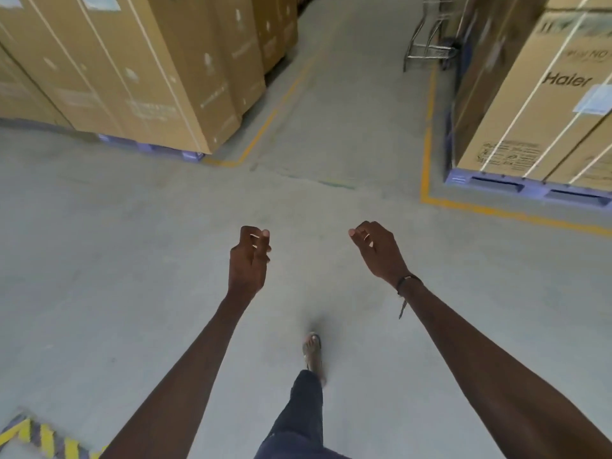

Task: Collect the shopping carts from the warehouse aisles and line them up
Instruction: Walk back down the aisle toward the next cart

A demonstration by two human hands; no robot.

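Note:
A metal shopping cart point(430, 44) stands far up the aisle, at the top right, partly cut off by the frame and by the boxes beside it. My left hand point(249, 260) and my right hand point(377, 251) are held out in front of me over the bare concrete floor, well short of the cart. The fingers of both hang loosely curled and hold nothing. A dark band sits on my right wrist.
Tall cardboard boxes point(132, 71) on blue pallets line the aisle's left side, and more boxes point(543, 104) on a blue pallet point(516, 187) its right. Yellow floor lines point(427, 154) edge the aisle. My sandalled foot point(313, 351) steps forward. Yellow-striped marking point(36, 438) lies bottom left.

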